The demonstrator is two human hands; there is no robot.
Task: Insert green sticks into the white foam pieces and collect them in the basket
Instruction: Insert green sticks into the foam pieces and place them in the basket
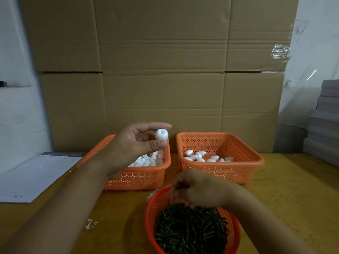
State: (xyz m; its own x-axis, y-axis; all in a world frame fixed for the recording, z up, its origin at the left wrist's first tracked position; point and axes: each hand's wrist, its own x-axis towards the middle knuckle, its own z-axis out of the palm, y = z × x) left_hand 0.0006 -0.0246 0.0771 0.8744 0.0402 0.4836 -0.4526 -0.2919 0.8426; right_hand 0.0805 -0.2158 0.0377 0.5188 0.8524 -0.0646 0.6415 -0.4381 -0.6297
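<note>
Cardboard backs the wooden desk [293,189]. Raised above the left orange basket [139,178], the left hand [135,147] pinches a white foam piece [161,134]; right hand's [198,189] curled fingers [176,191] reach into green sticks [190,230], grasp unclear.

A small hand-assembly workshop or packing room.
Flattened cardboard boxes [161,70] fill the centre of the frame behind a wooden worktop [293,189]. Orange plastic baskets [220,173] hold loose parts in bulk, a lined tally sheet [34,176] lies at the left, and stacked grey boards [324,121] stand at the right edge.
</note>
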